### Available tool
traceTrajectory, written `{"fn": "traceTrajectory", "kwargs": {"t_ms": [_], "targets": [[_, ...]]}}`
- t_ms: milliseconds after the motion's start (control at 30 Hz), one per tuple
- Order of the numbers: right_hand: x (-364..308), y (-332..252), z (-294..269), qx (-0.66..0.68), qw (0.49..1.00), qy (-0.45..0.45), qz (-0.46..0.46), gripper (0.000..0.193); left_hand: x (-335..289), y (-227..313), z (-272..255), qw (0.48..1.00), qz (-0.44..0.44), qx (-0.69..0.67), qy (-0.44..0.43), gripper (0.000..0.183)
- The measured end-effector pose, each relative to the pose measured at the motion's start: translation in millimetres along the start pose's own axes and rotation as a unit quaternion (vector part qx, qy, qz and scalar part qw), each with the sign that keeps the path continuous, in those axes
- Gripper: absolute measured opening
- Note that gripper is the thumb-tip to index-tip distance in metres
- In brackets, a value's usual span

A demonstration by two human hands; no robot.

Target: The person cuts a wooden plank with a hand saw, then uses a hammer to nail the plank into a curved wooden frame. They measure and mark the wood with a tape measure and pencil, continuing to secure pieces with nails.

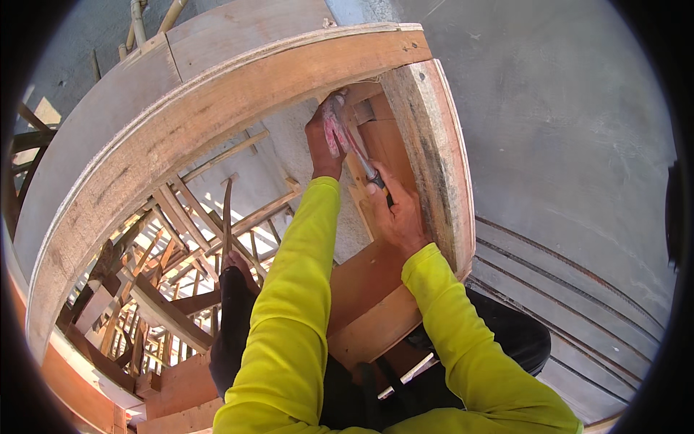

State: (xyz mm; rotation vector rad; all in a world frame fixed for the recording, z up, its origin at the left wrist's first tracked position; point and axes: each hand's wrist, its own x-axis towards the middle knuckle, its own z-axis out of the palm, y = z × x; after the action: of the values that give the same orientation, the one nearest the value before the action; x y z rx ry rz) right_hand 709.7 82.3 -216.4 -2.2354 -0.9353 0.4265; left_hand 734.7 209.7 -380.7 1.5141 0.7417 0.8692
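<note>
My left hand reaches up into the inner corner of a wooden formwork frame, its fingers closed around the pink-stained head of a hand tool. My right hand grips the dark handle end of the same tool lower down, against a brown board inside the corner. Both arms wear bright yellow-green sleeves. The tool's tip is hidden behind my left fingers.
A thick upright plank forms the frame's right side, against a grey concrete wall. Below left, through the opening, lies a tangle of timber props and scaffolding. My dark trousers and a foot rest on boards.
</note>
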Motion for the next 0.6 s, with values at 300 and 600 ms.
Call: {"fn": "traceTrajectory", "kwargs": {"t_ms": [300,600], "targets": [[-5,-9,4,0.009,0.999,0.01,0.034,0.036,-46,-23,-44,0.836,-0.27,-0.3,0.372,0.019],[-13,9,0,-0.027,0.993,-0.008,0.111,0.043,-20,183,-147,0.844,-0.104,-0.162,0.501,0.025]]}}
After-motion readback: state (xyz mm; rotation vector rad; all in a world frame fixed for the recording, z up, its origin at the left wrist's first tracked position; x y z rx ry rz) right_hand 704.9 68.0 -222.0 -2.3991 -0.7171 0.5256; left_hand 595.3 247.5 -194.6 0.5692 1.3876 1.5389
